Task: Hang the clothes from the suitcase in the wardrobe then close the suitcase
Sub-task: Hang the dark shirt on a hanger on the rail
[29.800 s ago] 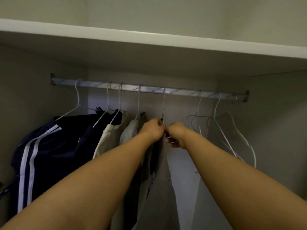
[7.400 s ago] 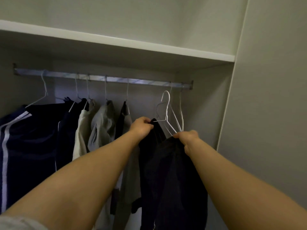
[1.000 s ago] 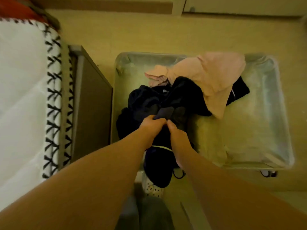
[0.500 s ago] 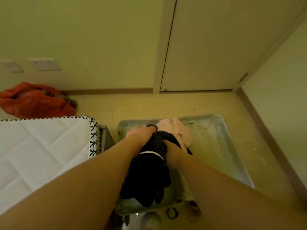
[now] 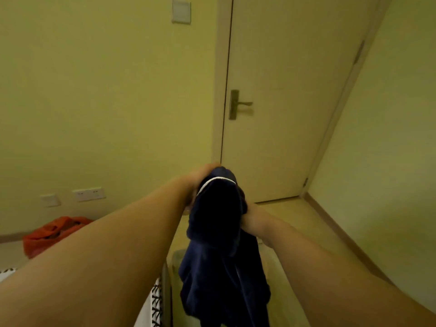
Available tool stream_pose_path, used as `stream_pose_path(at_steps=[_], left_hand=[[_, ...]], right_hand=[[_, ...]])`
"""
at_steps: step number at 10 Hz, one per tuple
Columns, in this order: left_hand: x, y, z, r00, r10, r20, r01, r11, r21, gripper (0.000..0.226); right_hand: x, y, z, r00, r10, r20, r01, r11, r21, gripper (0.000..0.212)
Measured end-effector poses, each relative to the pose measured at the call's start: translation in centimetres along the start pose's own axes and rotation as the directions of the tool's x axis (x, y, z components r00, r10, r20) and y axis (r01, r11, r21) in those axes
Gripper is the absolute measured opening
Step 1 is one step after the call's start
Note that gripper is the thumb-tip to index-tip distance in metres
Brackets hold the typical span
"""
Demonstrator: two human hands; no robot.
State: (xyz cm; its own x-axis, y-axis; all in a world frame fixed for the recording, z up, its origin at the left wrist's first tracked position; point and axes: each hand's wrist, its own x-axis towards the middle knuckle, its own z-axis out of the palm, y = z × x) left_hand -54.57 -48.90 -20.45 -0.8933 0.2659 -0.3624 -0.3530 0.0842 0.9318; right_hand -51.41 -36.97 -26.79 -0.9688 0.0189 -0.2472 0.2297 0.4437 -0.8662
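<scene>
The navy garment (image 5: 219, 232) hangs in mid-air at the centre, held up between both hands, and it hides most of what lies under it. The left hand (image 5: 200, 181) grips its bunched top, beside a thin white piping line. Its fingers curl into the cloth and are mostly out of sight behind the fold. The right hand (image 5: 252, 219) holds the garment lower, on its right side. Its fingers are buried in the dark fabric, so only the back of the hand and the wrist show. The near edge of the picture cuts off the garment's lower end, and its shape is hard to make out among the dark folds.

Both forearms cover the near corners. Between the left forearm and the cloth a pale grey edge (image 5: 175, 256) peeks out, too little to tell what it is. Near left shows a strip of bed (image 5: 154, 300) with black-and-white trim. Far left, a red bag (image 5: 47, 234) lies by the wall, partly hidden by the arm, below wall sockets (image 5: 89, 194).

Far ahead stands a shut door (image 5: 283, 90) with its handle (image 5: 240, 103), and a light switch (image 5: 181, 11) sits left of it. Bare floor (image 5: 295, 223) runs from the hands to the door and along the right wall (image 5: 389, 161), leaving open room on that side.
</scene>
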Motion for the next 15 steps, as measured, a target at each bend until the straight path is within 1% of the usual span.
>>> stream_pose_path(at_steps=[1,2,3,4,5,6,7,8,9,10,11,12,13,14,15], left_hand=[[-2.7,3.7,-0.8,0.991,0.088,0.101,-0.080,0.994,-0.073,0.028],[-3.5,6.3,-1.3,0.968,0.200,0.150,-0.168,0.965,-0.199,0.030],[-4.2,7.5,-1.4,0.944,0.306,0.125,-0.273,0.935,-0.227,0.031],[-4.5,7.2,-1.1,0.900,0.387,0.202,-0.396,0.918,0.007,0.045],[-4.3,6.3,-0.7,0.880,0.368,0.299,-0.445,0.860,0.251,0.086],[-4.6,6.8,-0.6,0.888,0.429,0.163,-0.459,0.843,0.282,0.052],[-5.0,8.2,-1.1,0.857,0.516,-0.004,-0.500,0.831,0.244,0.027],[-4.9,10.1,-1.8,0.850,0.496,-0.177,-0.490,0.868,0.080,0.020],[-4.4,11.8,-2.2,0.884,0.377,-0.275,-0.430,0.888,-0.165,0.013],[-3.0,13.0,-0.9,0.938,0.219,-0.269,-0.303,0.895,-0.327,0.013],[-1.9,13.5,1.4,0.972,0.168,-0.162,-0.221,0.885,-0.409,0.036],[-2.8,14.1,2.6,0.976,0.203,-0.076,-0.216,0.885,-0.413,0.039],[-4.4,14.1,1.6,0.943,0.319,0.101,-0.250,0.872,-0.422,0.038],[-5.7,12.6,-0.3,0.846,0.415,0.336,-0.448,0.893,0.026,0.053],[-5.7,9.7,-2.7,0.852,0.175,0.494,-0.416,0.799,0.435,0.090]], right_hand=[[-3.9,-5.3,-1.7,0.998,0.001,-0.067,0.011,0.984,0.177,0.022],[-4.0,-8.5,-3.4,0.974,-0.025,-0.223,0.089,0.955,0.283,0.024],[-4.5,-11.3,-4.8,0.932,-0.033,-0.361,0.191,0.891,0.412,0.014],[-5.9,-14.0,-6.1,0.881,-0.037,-0.471,0.300,0.814,0.498,0.015],[-7.1,-16.0,-7.3,0.842,-0.041,-0.537,0.377,0.758,0.533,0.014],[-7.8,-16.8,-8.8,0.819,-0.054,-0.571,0.408,0.756,0.513,0.018],[-8.2,-16.5,-10.4,0.802,-0.078,-0.592,0.388,0.822,0.417,0.011],[-7.9,-15.5,-11.7,0.730,-0.055,-0.681,0.347,0.888,0.301,0.006],[-7.9,-14.8,-12.7,0.773,-0.019,-0.634,0.340,0.856,0.390,0.031],[-9.3,-15.0,-11.2,0.944,-0.092,-0.317,0.202,0.921,0.335,0.045],[-9.7,-14.9,-8.1,0.996,-0.092,-0.008,0.089,0.932,0.352,0.050],[-8.6,-14.9,-6.3,0.976,-0.154,-0.152,0.203,0.894,0.399,0.041],[-7.2,-15.3,-6.6,0.855,-0.041,-0.517,0.320,0.826,0.463,0.044],[-6.8,-15.8,-7.6,0.784,0.080,-0.615,0.366,0.742,0.562,0.047],[-6.8,-16.7,-8.8,0.772,0.109,-0.626,0.382,0.708,0.594,0.057]])
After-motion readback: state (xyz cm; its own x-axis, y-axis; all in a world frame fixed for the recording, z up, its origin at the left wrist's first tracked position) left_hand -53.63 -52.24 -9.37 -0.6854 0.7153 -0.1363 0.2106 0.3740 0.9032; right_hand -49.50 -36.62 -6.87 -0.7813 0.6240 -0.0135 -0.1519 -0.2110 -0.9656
